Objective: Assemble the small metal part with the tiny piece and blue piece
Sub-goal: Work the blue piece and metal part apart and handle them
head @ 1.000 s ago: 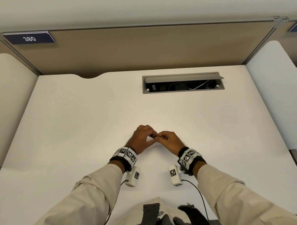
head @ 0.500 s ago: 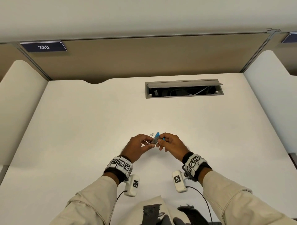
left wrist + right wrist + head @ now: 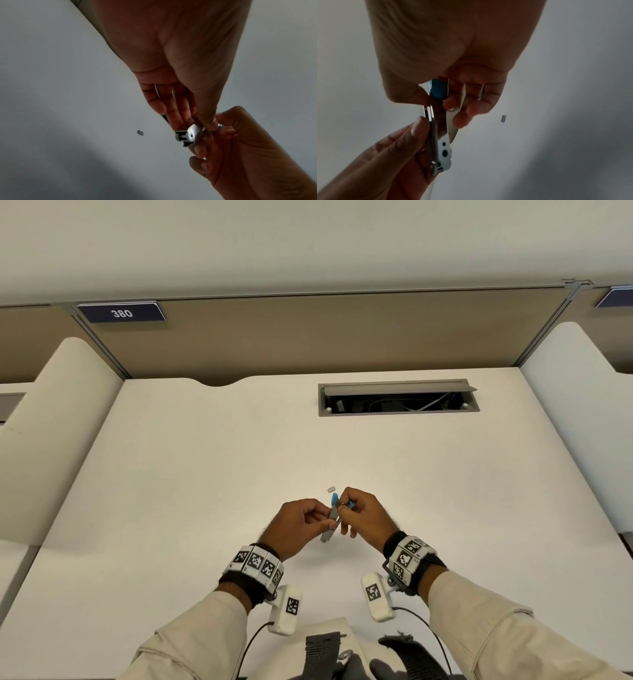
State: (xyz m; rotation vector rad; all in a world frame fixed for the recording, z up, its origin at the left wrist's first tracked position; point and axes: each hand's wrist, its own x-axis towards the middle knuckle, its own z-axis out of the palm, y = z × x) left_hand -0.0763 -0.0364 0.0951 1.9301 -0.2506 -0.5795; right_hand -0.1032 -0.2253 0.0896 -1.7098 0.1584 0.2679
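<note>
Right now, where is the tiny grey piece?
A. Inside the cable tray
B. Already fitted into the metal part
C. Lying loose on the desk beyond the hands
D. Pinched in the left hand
C: the tiny grey piece lies alone on the desk, apart from both hands.

Blue piece (image 3: 334,499) mostly hidden by fingers (image 3: 346,505); tiny piece (image 3: 331,489) too small to make out.

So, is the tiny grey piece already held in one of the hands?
No, the tiny grey piece lies alone on the white table, just beyond the right hand.
</note>
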